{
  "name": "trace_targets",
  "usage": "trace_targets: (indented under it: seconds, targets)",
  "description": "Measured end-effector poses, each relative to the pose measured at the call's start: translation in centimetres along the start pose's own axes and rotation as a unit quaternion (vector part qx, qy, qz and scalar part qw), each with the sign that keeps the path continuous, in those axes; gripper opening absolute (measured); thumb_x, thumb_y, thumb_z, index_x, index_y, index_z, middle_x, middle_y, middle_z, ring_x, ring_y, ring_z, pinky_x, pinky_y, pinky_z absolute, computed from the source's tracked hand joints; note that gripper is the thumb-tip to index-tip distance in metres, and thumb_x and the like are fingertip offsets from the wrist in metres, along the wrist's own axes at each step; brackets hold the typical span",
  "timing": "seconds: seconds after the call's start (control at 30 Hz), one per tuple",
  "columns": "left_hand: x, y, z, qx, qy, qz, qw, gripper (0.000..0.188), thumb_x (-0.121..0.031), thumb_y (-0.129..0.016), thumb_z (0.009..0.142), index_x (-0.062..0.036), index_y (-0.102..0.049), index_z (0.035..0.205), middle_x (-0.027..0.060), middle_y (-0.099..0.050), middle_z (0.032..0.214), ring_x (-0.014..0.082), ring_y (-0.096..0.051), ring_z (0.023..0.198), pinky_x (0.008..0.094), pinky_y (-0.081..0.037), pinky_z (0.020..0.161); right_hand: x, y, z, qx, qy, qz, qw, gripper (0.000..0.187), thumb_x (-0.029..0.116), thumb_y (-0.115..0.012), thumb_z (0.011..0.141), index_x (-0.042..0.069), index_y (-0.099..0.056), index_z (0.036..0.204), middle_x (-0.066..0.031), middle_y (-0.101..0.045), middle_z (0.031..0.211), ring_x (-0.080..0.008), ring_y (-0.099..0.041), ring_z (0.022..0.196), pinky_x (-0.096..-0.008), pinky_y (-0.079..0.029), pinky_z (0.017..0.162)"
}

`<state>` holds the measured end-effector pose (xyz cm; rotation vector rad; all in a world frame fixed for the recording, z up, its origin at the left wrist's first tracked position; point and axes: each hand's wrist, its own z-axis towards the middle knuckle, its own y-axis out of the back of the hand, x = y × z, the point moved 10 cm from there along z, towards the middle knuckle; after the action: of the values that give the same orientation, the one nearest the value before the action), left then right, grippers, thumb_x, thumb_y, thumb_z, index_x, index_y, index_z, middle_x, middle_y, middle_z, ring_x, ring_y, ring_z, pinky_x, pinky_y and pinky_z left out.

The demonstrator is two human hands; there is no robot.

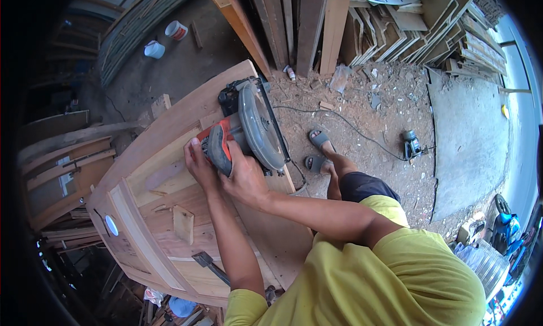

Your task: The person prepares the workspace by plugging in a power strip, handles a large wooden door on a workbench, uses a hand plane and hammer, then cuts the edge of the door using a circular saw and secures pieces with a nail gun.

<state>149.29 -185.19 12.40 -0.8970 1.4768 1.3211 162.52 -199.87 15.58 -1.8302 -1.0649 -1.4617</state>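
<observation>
A circular saw (257, 125) with a grey guard and a red and black body rests near the edge of a wooden panel door (141, 150). My right hand (247, 176) is wrapped round the saw's rear handle. Against the other side of that handle, my left hand (201, 164) grips with its thumb up; its fingers are partly hidden by the saw. The blade itself is covered by the guard. By my left forearm, a dark-headed hammer-like tool (203, 260) lies on the door, and a small wood block (182, 224) sits near it.
A corded power tool (413, 146) stands on the dirt floor to the right, its cable (345, 121) running toward the bench. Tall planks (311, 29) and stacked boards (396, 31) lean at the back. Two white buckets (154, 49) stand far left. My sandalled feet (318, 150) are beside the door.
</observation>
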Motion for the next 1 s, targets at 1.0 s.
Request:
trace_targets:
  seconds: [1.0]
  targets:
    - [-1.3,-0.8,0.6,-0.001,-0.006,0.012,1.000,0.040,-0.038,-0.058,0.110,0.0008,-0.066,0.113,0.0081,-0.068,0.099,0.0164,-0.062,0.089,0.0330,-0.051,0.083,0.7,0.5,0.9,-0.037,0.022,-0.022,0.999,0.059,0.007,-0.074,0.083,0.000,-0.043,0.133,-0.0332,-0.069,0.088,-0.0547,-0.067,0.087,-0.0604,-0.054,0.076]
